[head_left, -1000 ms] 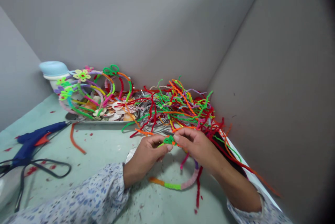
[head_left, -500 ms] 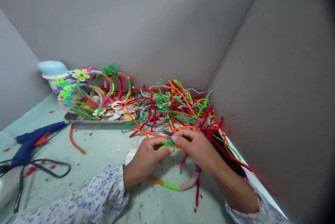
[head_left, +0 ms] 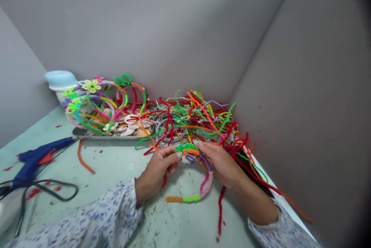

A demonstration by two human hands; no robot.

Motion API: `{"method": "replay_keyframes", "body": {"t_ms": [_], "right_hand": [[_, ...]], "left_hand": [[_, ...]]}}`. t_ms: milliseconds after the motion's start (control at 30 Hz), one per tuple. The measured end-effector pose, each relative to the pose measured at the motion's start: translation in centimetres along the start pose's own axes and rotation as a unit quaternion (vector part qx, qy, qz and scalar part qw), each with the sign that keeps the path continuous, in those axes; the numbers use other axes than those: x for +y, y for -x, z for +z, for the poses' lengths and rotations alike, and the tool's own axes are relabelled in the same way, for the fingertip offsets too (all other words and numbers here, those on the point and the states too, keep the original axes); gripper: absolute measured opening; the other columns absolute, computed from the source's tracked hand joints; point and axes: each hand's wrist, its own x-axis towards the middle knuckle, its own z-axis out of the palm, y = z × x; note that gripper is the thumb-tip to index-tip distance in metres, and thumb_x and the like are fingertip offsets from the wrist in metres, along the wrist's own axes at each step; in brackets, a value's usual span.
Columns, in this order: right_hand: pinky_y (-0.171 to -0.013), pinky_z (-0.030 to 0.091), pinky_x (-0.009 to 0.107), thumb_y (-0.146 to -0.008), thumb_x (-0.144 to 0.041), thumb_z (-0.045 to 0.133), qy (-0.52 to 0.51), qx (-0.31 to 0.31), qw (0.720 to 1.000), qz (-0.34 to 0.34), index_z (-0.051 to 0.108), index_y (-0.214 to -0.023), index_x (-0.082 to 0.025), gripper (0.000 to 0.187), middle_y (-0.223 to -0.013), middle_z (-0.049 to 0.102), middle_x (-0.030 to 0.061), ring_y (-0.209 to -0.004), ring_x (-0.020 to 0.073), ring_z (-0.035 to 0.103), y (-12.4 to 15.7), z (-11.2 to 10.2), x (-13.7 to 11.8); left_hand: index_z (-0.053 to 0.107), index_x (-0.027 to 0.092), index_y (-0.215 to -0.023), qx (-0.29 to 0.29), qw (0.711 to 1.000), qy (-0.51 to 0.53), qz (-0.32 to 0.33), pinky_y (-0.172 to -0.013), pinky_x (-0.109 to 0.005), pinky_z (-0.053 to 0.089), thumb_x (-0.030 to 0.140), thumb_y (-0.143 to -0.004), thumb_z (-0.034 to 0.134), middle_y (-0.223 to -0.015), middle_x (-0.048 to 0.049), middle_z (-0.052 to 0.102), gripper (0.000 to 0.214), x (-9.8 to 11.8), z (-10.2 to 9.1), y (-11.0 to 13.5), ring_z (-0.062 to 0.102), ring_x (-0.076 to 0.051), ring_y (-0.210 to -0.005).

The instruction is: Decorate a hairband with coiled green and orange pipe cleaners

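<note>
Between my hands is a curved headband wrapped in pipe cleaners (head_left: 206, 187), coloured orange, purple, pink, green and brown-orange. A looped green pipe-cleaner piece (head_left: 187, 146) sits along its top, over an orange stretch. My left hand (head_left: 159, 165) pinches the left end of that stretch between thumb and fingers. On the other side, my right hand (head_left: 222, 163) grips near the purple part, its fingertips partly behind the band. One end of the headband hangs down toward the table. A short purple curl shows beneath the green loops.
A tangled heap of pipe cleaners (head_left: 199, 114) lies beyond my hands, beside coiled silver wire (head_left: 166, 127). Finished headbands (head_left: 116, 85) rest on a metal tray (head_left: 110, 137) of shells. At left are a blue glue gun (head_left: 43, 154), its black cord, and a white bottle (head_left: 63, 89) with a blue cap.
The headband has been turned so the green loops and orange stretch face me. Both hands have shifted slightly, and the hanging end has swung round. The dark tool tip by my right fingers no longer shows.
</note>
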Motion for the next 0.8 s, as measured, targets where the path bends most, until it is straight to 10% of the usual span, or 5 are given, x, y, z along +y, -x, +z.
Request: {"method": "replay_keyframes", "body": {"t_ms": [800], "right_hand": [[-0.048,0.032,0.020,-0.074,-0.032,0.066,-0.095,-0.015,0.995,0.028,0.062,-0.074,-0.014,0.018,-0.068,0.058,-0.0006,-0.055,0.0073,0.048,-1.2,-0.5,2.1]], "left_hand": [[0.057,0.014,-0.079,-0.004,0.993,0.107,-0.041,-0.041,-0.016,0.036,0.030,-0.081,0.056,-0.070,-0.0019,0.059,0.017,-1.0,-0.6,-0.6,0.050,-0.006,-0.047]]}}
